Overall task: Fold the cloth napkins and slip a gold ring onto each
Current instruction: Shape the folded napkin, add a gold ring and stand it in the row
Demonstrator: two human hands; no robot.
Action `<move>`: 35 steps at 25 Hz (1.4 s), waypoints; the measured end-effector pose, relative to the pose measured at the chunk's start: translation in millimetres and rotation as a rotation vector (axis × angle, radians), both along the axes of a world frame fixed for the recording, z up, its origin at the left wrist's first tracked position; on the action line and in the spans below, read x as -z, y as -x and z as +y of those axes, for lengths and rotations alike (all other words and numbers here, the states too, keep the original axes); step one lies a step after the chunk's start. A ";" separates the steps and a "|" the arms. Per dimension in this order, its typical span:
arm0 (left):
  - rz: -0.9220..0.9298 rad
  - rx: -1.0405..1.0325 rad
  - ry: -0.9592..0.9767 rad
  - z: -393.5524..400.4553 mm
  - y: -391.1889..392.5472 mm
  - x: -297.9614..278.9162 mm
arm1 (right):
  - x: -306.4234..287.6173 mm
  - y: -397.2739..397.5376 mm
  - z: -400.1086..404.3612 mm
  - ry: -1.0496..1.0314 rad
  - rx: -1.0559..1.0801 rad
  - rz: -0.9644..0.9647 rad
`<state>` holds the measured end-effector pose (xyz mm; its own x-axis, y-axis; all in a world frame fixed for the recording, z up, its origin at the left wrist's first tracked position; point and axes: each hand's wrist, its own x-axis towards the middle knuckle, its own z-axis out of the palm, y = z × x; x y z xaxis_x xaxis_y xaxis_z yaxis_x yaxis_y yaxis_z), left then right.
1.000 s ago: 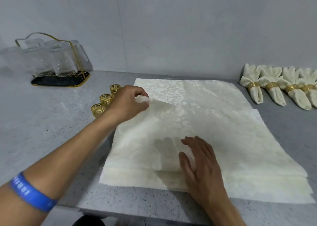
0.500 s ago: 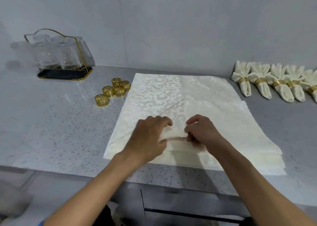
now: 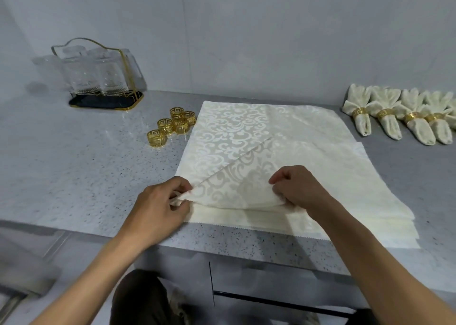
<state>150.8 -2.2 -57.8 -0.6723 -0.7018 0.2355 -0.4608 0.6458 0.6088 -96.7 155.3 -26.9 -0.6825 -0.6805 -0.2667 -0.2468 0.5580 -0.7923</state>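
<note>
- The top napkin [image 3: 246, 184] (cream, scroll-patterned) is folded over on the stack [image 3: 320, 156] upon the worktop [image 3: 74, 164].
- Its near edge is pinched by the curled fingers of the left hand [image 3: 158, 208] and right hand [image 3: 296, 188].
- Gold rings [image 3: 172, 125] are clustered just left of the stack.

Cream napkin [image 3: 246, 176], corner folded over

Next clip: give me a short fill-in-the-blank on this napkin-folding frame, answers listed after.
1. Both hands pinch the cream damask napkin at the top of a ___ of flat napkins.
2. The loose gold napkin rings lie to the ___ of it.
3. The finished ringed napkins lie in a row to its ___.
4. The left hand holds the napkin's ___ corner.

Answers: stack; left; right; left
</note>
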 end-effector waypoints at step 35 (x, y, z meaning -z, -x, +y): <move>-0.110 0.155 0.246 57.2 84.5 -11.9 | 24.2 -5.1 0.9 -0.011 -0.041 0.298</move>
<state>66.4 55.0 -45.9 -0.7977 -0.5199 0.3055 -0.3999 0.8353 0.3773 -91.6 156.3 -51.0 -0.7037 -0.7075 -0.0661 -0.4902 0.5507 -0.6756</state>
